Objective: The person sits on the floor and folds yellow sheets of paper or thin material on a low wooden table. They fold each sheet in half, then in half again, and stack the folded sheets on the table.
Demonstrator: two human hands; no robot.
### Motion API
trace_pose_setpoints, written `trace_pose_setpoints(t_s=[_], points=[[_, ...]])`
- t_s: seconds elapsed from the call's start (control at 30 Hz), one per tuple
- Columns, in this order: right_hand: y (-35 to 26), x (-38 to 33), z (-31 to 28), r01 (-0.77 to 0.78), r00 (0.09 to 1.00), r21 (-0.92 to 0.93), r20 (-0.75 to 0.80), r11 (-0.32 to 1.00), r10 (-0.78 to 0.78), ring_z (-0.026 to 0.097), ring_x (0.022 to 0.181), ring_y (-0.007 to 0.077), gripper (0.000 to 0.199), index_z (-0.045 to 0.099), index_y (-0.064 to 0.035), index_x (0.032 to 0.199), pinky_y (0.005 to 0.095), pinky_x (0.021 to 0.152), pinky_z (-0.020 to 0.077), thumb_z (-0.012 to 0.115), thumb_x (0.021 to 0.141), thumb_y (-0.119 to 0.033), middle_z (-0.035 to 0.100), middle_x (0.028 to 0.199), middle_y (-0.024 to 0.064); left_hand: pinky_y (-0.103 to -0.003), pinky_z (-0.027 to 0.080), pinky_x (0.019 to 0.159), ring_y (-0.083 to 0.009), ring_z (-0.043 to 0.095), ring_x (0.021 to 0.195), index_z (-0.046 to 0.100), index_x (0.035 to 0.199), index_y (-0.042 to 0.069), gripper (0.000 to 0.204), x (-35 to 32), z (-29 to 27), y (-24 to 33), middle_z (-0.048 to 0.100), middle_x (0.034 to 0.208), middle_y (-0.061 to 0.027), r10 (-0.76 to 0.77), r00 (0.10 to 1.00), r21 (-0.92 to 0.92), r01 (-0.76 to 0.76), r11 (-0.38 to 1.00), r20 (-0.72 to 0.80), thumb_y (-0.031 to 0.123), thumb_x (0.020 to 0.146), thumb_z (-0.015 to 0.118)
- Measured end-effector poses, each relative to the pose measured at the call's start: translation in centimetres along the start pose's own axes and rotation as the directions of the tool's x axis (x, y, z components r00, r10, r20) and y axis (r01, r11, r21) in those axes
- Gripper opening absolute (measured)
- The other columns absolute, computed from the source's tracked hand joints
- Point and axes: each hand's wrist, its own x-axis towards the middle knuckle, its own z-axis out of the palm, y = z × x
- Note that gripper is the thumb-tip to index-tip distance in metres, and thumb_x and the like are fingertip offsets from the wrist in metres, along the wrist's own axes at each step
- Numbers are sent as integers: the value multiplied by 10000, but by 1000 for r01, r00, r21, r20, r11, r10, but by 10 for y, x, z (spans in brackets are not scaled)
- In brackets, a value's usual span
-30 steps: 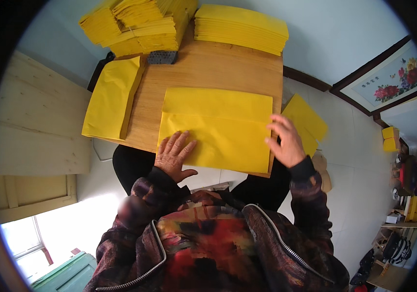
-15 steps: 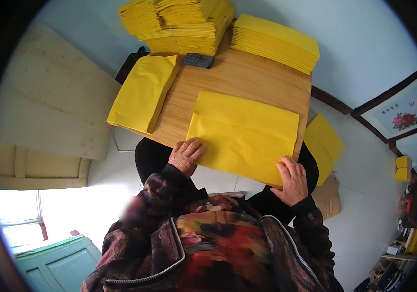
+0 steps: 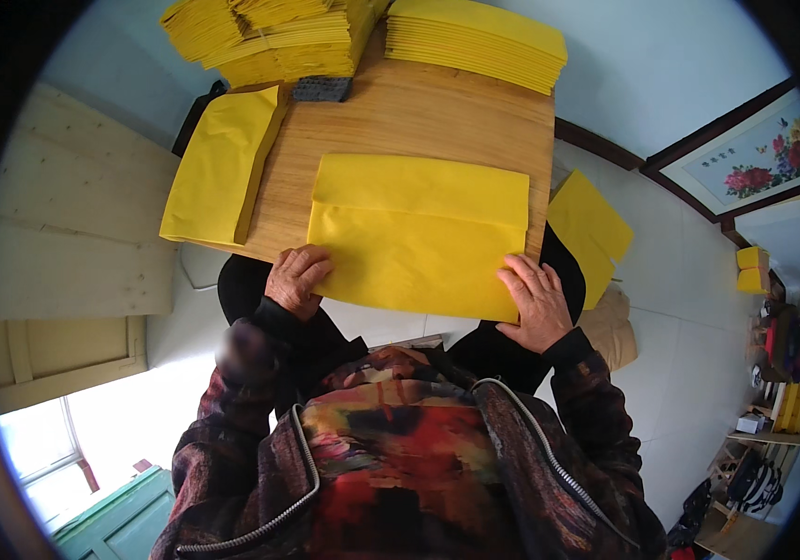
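Observation:
A wide yellow envelope-like paper piece (image 3: 419, 247) lies in front of me, its near part overhanging the table's front edge. A straight flap or fold line crosses its upper part. My left hand (image 3: 299, 275) is closed on its left edge near the lower corner, fingers on top. My right hand (image 3: 535, 299) holds the lower right corner, fingers over the paper and thumb at the near edge. The undersides of both grips are hidden. To the left lies a pile of similar yellow pieces (image 3: 218, 168), its side showing along the right.
At the back of the wooden table (image 3: 419, 112) stand a tall yellow stack (image 3: 288, 47) and a neater yellow stack (image 3: 475, 42). A dark grey block (image 3: 322, 89) sits before the tall one. On the floor to the right are yellow sheets (image 3: 591, 238) and a brown paper item (image 3: 610, 327).
The whole view has shifted and turned slightly, so the table appears further up and left. Both hands stay on the same edges of the yellow piece, which looks more level now.

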Motion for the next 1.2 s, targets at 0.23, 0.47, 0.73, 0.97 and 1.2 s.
trace_pose_setpoints(t_s=[0.23, 0.47, 0.73, 0.97, 1.2], points=[[1, -6, 3, 50, 998, 9, -39, 999, -50, 445, 1291, 259, 769, 501, -82, 1312, 453, 1023, 352, 852, 636, -189, 452, 1387, 81, -421, 468, 887, -293, 595, 1092, 631, 1092, 102, 473, -4, -5, -8, 628, 1155, -71, -2, 997, 15, 0, 1000, 78, 19, 629, 685], [0, -15, 16, 58, 984, 23, -170, 998, -53, 518, 1217, 261, 485, 570, -68, 1234, 421, 981, 393, 702, 769, -109, 545, 1293, 66, -424, 485, 865, -308, 612, 1090, 634, 1006, 94, 361, -3, -3, -16, 642, 1110, -83, 72, 996, -11, -73, 997, -56, 33, 656, 698], [3, -15, 17, 51, 976, 202, -218, 978, -6, 560, 1155, 301, 404, 607, -53, 1167, 393, 956, 454, 702, 776, -87, 593, 1240, 86, -389, 488, 875, -300, 624, 1073, 657, 920, 89, 270, -2, -7, -25, 679, 1056, -62, -74, 997, -246, 76, 966, 16, -2, 680, 740], [9, -15, 18, -62, 975, 417, -169, 907, 144, 566, 1104, 326, 230, 652, -13, 1016, 406, 944, 457, 685, 789, -39, 627, 1181, 116, -318, 507, 864, -182, 634, 1019, 672, 972, 49, 182, 3, -3, -27, 708, 966, -29, -512, 825, -749, 492, 444, 239, -25, 810, 715], [4, -12, 18, -238, 934, 555, -94, 797, 344, 570, 1068, 338, 254, 646, 5, 1075, 385, 921, 469, 659, 883, -161, 633, 1122, 157, -274, 490, 866, -117, 619, 965, 606, 1202, 4, 304, 15, 0, -42, 686, 1046, -38, -539, 727, -615, 669, 418, 425, -1, 898, 620]])
